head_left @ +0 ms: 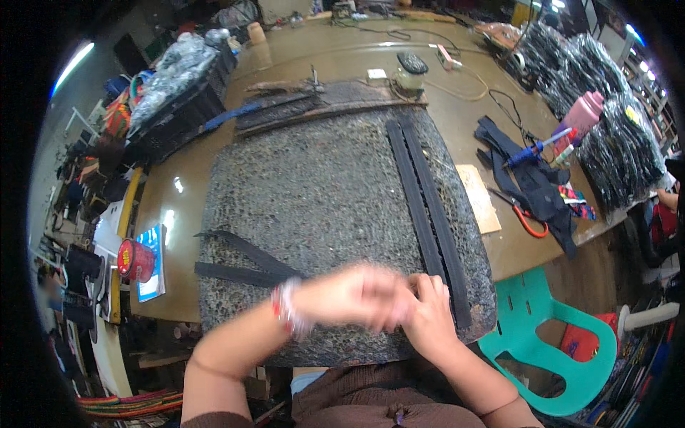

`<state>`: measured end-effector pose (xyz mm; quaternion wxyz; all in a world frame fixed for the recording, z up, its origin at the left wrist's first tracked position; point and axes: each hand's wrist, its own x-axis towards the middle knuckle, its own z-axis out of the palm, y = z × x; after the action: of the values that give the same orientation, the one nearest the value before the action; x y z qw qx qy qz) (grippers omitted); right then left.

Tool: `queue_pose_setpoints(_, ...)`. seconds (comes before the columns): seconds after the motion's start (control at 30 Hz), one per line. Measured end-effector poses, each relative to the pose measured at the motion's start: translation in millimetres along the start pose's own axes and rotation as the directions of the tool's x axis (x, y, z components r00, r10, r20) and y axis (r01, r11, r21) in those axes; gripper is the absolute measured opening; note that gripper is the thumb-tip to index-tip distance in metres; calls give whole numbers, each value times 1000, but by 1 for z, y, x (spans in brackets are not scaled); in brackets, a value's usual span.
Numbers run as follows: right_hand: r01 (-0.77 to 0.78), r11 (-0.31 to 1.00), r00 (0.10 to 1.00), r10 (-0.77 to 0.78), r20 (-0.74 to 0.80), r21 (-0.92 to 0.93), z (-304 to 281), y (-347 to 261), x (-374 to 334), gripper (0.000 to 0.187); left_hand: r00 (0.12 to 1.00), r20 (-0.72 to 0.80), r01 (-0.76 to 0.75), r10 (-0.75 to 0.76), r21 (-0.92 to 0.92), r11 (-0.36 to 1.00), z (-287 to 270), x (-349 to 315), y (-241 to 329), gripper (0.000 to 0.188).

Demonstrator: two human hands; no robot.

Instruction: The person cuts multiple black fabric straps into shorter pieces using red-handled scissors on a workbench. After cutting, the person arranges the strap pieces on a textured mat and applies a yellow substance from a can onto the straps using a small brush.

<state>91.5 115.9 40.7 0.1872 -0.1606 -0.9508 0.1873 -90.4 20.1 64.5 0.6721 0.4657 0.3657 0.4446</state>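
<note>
With the slab (307, 178) as the dial and 12 o'clock at its far edge, the left hand (364, 294) sits toward 6 o'clock, too blurred to tell whether its fingers are apart or together. The right hand (432, 317), just beside it toward 5 o'clock, has curled fingers by the near end of one of the long black strips (440, 225); whether they pinch it, I cannot tell. Those strips run side by side from 1 to 5 o'clock, close to the slab's right edge, so a light, flat touch should serve best: a sideways tug could skew them, and the pitted surface might snag. The left forearm should stay above the shorter black strips (235, 272), splayed toward 8 o'clock. The widest room for moving lies across the slab's middle toward 11 o'clock. Off the right edge, orange-handled scissors (529, 221) lie on the bench (175, 196) at 3 o'clock; beyond the far edge, a dark plank (349, 103) at 12 and a jar (410, 77) at 1 limit reach.
</note>
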Motion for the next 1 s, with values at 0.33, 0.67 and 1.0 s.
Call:
queue_pose_setpoints(0.33,-218,528,917,399,-13,821,-88,4,-48,31,717,-687,-529,120,-424,735,42,-64,-42,29)
queue_pose_setpoints(0.67,-262,-72,929,252,271,963,-58,-16,-74,81,161,-341,-796,926,510,326,103,-31,20,11)
queue_pose_setpoints(1.0,-235,144,944,270,190,961,-43,-30,-65,45,382,-687,-411,619,473,779,34,-4,5,35)
